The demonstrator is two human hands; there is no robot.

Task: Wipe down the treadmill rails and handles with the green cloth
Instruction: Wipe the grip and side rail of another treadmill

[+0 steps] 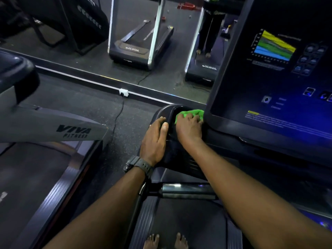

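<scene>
The right hand (pixel 188 128), fingers curled on the green cloth (pixel 192 114), seems to scrub the console pocket (pixel 172 112) while the flat-fingered left hand (pixel 155 139) steadies it; rails come next.

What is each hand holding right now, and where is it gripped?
The right hand grips the bunched green cloth from above. The left hand holds nothing, resting flat on the console's edge.

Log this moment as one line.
right hand: presses green cloth into console tray | left hand: rests on tray edge | wiping underway
</scene>
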